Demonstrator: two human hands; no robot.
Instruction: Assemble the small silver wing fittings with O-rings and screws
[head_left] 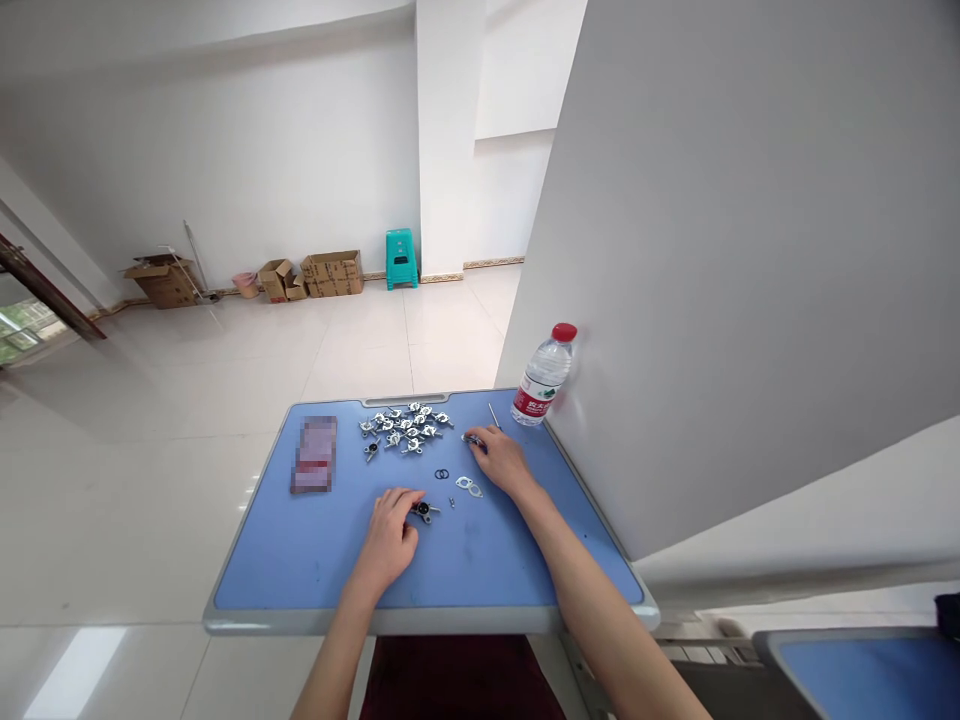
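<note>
My left hand [390, 530] rests on the blue desk [315, 570] with its fingers curled on a small metal part with a black piece [424, 510]. My right hand [499, 455] lies further back, its fingertips closed on another small metal part [472, 439]. Between the hands lie two black rings [442, 474], a flat metal gasket [469, 486] and a tiny screw [451, 501]. A heap of several silvery metal parts [406, 426] sits at the desk's far edge.
A water bottle with a red cap [544, 378] stands at the desk's far right against a white wall. A thin metal rod [493, 414] lies beside it. A blurred flat object [313, 455] lies at the left. Cardboard boxes [331, 273] and a teal stool [401, 258] stand across the room.
</note>
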